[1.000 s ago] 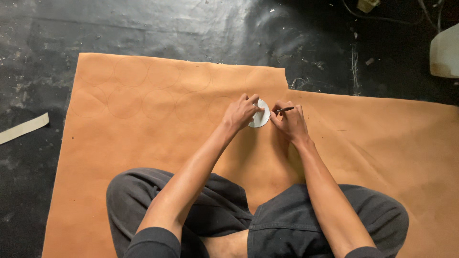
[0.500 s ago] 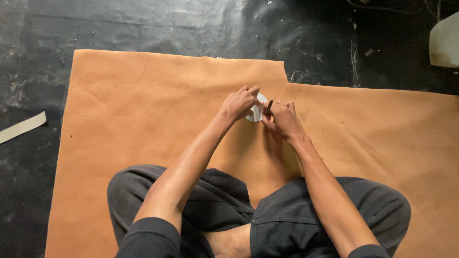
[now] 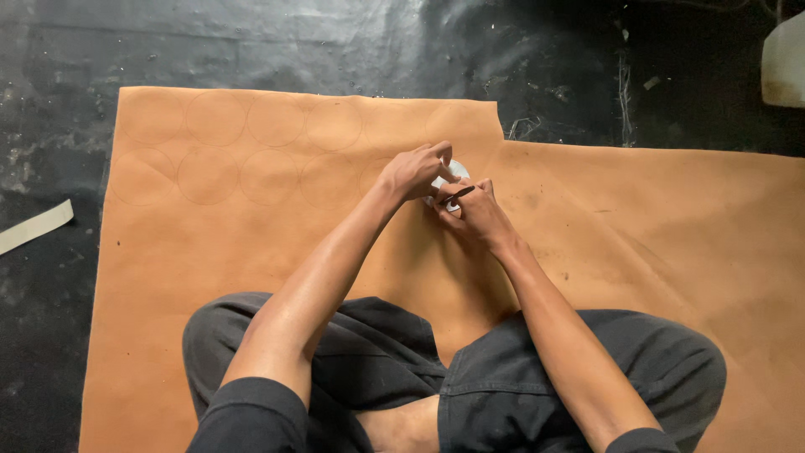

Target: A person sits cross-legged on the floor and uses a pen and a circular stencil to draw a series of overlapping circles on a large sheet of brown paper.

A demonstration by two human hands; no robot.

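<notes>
Left hand (image 3: 415, 170) pins the white disc (image 3: 453, 173) flat on the sheet (image 3: 251, 243); right hand (image 3: 476, 214) pinches a pen (image 3: 457, 195) just beside it. Disc looks light, stiff, slippy, so hold it down from on top.

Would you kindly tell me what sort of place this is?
Probably a craft workshop floor: a tan sheet marked with traced circles lies on dark, scuffed concrete, with a pale offcut strip nearby.

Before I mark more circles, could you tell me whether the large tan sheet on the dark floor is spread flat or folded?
Spread flat: the large tan sheet shows no folds.
</notes>
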